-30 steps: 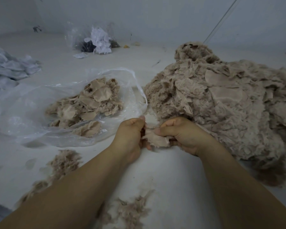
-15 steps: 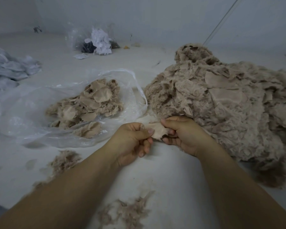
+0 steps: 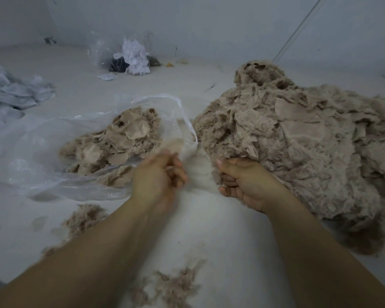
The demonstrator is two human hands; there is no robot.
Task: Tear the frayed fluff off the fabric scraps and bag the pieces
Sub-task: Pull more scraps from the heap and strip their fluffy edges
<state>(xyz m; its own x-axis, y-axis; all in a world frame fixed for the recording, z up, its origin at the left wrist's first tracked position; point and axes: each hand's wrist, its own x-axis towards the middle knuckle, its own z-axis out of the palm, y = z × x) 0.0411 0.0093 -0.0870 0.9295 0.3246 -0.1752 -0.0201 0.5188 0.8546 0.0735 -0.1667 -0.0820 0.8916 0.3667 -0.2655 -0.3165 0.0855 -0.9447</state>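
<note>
While hands are held apart, blurred scrap (image 3: 172,145) is pinched by left hand (image 3: 158,176) near bag (image 3: 31,152); fluff (image 3: 218,174) is gripped by right hand (image 3: 245,183) at pile (image 3: 298,152) edge.

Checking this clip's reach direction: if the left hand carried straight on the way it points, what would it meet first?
Probably the clear plastic bag mouth; the left hand is blurred, so depth stays uncertain.

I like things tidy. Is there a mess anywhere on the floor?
Yes. Loose fluff lies scattered on the floor below the clear bag, with more fluff between the arms. It sits outside both the bag and the big scrap pile.
</note>
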